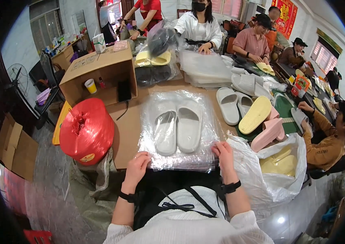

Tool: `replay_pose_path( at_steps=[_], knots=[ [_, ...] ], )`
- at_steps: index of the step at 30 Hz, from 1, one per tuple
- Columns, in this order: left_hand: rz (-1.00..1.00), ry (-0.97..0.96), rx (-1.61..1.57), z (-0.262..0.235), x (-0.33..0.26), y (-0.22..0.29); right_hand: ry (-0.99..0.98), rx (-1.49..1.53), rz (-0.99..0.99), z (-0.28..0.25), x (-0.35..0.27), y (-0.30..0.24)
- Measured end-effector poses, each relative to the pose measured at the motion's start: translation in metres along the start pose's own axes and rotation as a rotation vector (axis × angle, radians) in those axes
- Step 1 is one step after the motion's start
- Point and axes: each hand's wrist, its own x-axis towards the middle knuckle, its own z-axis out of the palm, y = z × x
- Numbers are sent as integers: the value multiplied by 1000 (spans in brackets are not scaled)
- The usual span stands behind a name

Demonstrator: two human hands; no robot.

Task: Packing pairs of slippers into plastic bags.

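Note:
A pair of light grey slippers (188, 134) lies side by side in a clear plastic bag (148, 122) on the table in front of me. At the bag's near left corner, my left hand (138, 164) is closed with its fingertips pinching the edge. My right hand (224, 154) pinches the near right corner in the same way. The bag lies flat, with more clear plastic seemingly layered beneath it. Both slippers point their open heel ends toward me.
A big red roll of twine (89, 132) stands on the left, before an open cardboard box (95, 69) holding a cup and phone. Loose slippers (256, 116) and a white sack (245, 162) are on the right. Clear bags (205, 69) are stacked beyond. Several people work around the tables.

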Motion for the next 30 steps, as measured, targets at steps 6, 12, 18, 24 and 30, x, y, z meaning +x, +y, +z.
replay_pose_path(
  at_steps=[6, 12, 18, 24, 30],
  knots=[
    [-134, 164, -209, 3, 11, 20, -28, 89, -24, 1, -4, 3],
    [-261, 229, -792, 14, 25, 30, -85, 302, 56, 30, -22, -16],
    [-296, 126, -1223, 19, 26, 59, -148, 307, 251, 40, -32, -2],
    [-630, 232, -856, 25, 9, 57, -186, 183, 195, 49, -41, 12],
    [-927, -17, -1163, 19, 15, 75, -229, 200, 38, 69, -66, -10]
  ],
)
